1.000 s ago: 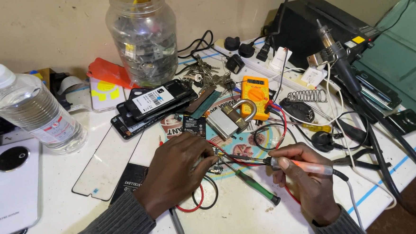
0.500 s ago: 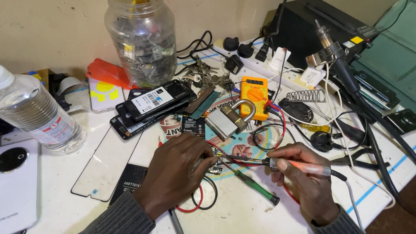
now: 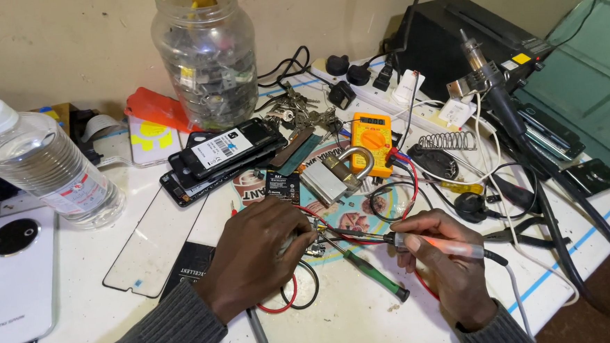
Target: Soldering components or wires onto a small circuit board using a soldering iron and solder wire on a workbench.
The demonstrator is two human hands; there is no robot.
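Left hand (image 3: 257, 254) lies palm down, fingers curled and pinched together toward three o'clock. Right hand (image 3: 446, 268) at three o'clock is closed in a pen grip, thumb on top, pointing toward nine o'clock.

Your left hand (image 3: 257, 254) covers the small part (image 3: 314, 248) it pins; its shape can't be told. Soldering iron (image 3: 430, 245) tip meets it, contact too small to judge. Jar (image 3: 208, 55) top and white phone (image 3: 11, 281) are cut off by the frame edges.
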